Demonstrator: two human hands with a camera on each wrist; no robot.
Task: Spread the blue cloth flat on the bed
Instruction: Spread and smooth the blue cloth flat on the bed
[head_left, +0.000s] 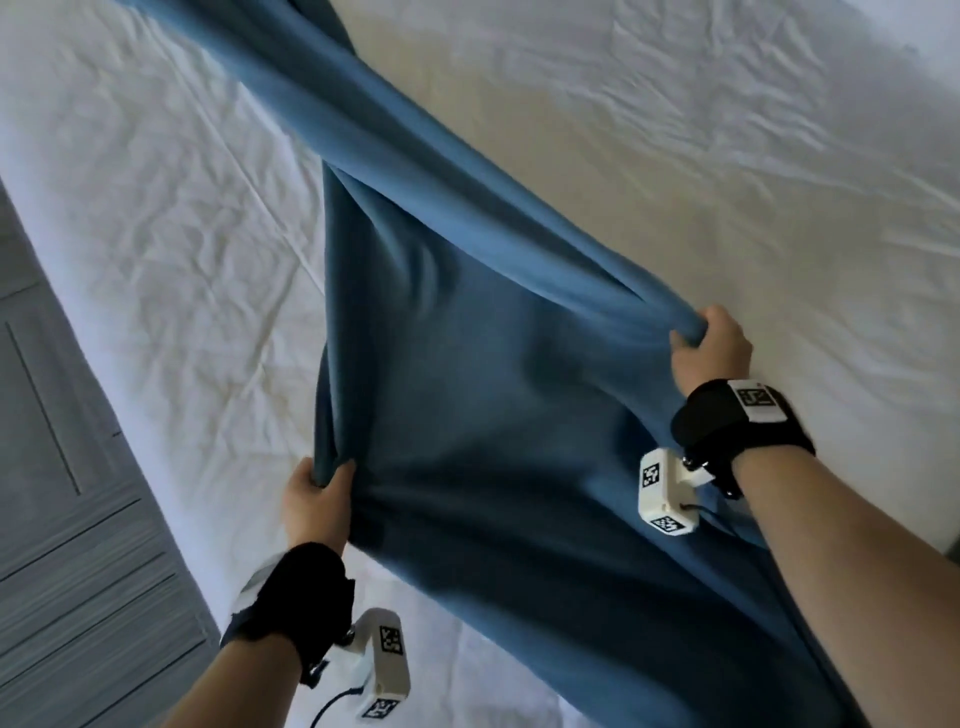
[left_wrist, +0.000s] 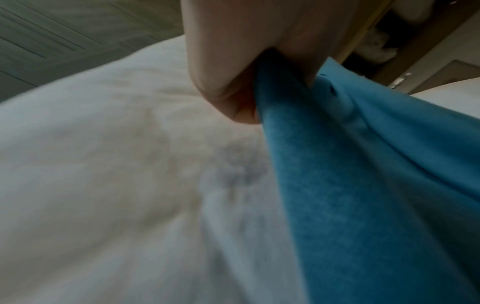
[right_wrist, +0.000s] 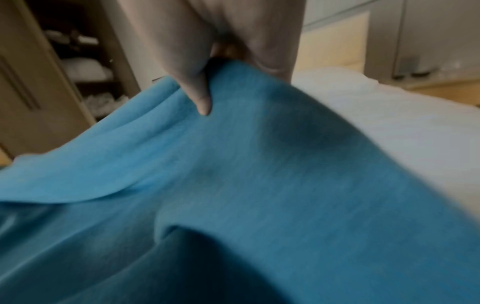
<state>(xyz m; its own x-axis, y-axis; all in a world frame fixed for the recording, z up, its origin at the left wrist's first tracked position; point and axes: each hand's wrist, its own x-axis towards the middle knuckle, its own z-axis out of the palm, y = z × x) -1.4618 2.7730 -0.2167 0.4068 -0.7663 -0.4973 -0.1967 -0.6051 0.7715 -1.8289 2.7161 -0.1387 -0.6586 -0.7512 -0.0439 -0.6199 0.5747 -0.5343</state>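
The blue cloth (head_left: 467, 374) hangs lifted above the bed (head_left: 171, 249), twisted into a rope-like band toward the far top left and sagging between my two hands. My left hand (head_left: 322, 488) grips a bunched edge at the lower left; the left wrist view shows the fingers (left_wrist: 221, 82) curled round the blue cloth (left_wrist: 350, 185). My right hand (head_left: 711, 348) grips another bunched edge at the right, with its thumb (right_wrist: 197, 88) pressed on the blue cloth (right_wrist: 233, 174). The cloth's near end drops out of view at the bottom right.
A wrinkled white sheet (head_left: 675, 130) covers the whole bed. A grey panelled surface (head_left: 67, 519) runs along the bed's left edge. The right wrist view shows an open wardrobe with shelves (right_wrist: 83, 67) beyond the bed and a wooden floor (right_wrist: 446, 90) at the far right.
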